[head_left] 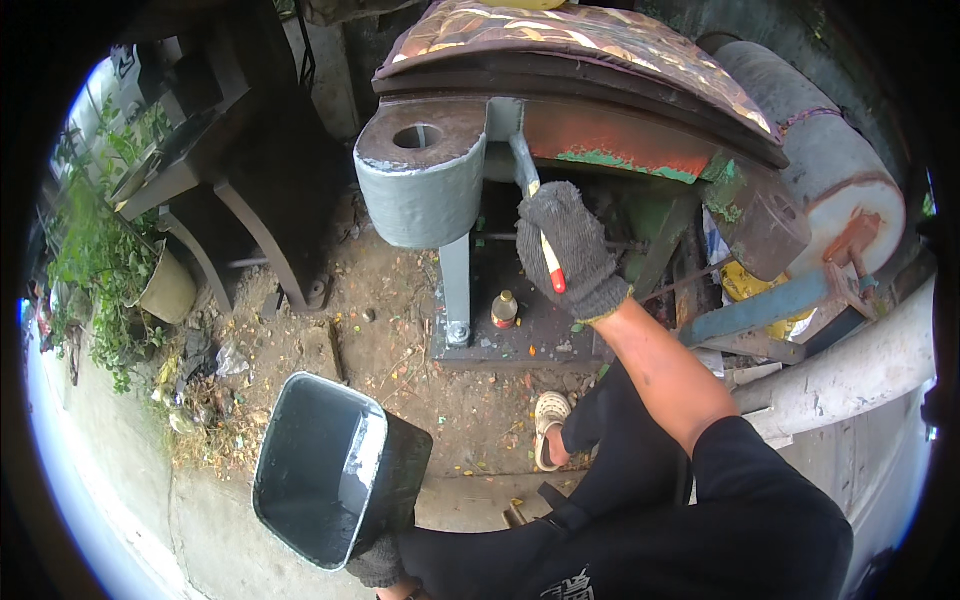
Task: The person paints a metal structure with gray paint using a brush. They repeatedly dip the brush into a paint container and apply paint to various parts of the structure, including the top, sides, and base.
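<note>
My right hand (570, 245), in a dark knitted glove, is closed around a paintbrush (551, 262) with a cream handle and red end. Its head reaches up to the grey-coated bracket beside a metal cylinder (420, 200), where brush and coating are hard to tell apart. The cylinder is grey on its side, with a brown top and a round hole. At the lower edge my left hand (378, 562), also gloved, grips a dark square-mouthed bucket (410, 470) near its base; its fingers are partly hidden. The bucket tilts, with grey paint smeared on its inner wall.
A red-and-green patched metal beam (610, 140) extends right under a patterned cushion (560, 35). A small bottle (504, 310) stands on the base plate below, by a grey leg (456, 290). A large tank (820, 150) lies right; dark machinery (240, 150) and potted plants (110, 250) stand left.
</note>
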`<state>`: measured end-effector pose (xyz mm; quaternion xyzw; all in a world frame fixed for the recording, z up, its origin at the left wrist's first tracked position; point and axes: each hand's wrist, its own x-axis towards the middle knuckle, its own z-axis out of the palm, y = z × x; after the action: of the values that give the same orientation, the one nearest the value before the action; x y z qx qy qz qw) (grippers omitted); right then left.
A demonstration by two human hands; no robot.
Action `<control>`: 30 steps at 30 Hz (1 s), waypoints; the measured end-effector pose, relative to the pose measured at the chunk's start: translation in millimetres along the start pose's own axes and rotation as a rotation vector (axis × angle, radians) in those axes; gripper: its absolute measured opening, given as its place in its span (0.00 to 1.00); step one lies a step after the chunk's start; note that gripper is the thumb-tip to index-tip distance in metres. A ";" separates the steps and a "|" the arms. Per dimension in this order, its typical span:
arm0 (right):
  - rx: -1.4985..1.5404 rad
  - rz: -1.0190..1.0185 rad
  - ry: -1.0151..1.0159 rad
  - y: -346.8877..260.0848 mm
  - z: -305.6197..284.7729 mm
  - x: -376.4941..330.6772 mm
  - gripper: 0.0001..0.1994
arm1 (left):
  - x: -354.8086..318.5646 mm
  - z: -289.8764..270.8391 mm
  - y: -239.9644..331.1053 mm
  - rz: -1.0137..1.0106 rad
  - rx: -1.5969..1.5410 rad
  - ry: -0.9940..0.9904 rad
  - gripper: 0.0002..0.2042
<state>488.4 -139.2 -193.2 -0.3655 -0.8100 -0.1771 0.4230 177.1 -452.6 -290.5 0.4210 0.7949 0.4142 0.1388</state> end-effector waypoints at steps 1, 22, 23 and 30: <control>0.010 -0.037 0.050 -5.2 -3.0 7.2 0.12 | -0.6 -0.8 3.4 -0.016 0.004 -0.020 0.29; 0.005 -0.015 0.276 31.6 -35.8 0.9 0.13 | -5.2 6.2 -10.4 0.434 0.271 0.132 0.15; -0.018 -0.025 0.306 41.0 -49.4 -7.4 0.12 | -5.3 6.9 -12.2 0.435 0.283 0.136 0.15; -0.340 0.169 0.357 38.1 -95.9 -47.0 0.10 | 2.6 15.5 -7.7 0.448 0.172 0.143 0.18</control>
<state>587.6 -191.7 -176.8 -0.4607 -0.6479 -0.3364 0.5048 180.1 -444.4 -305.7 0.5666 0.7219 0.3942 -0.0496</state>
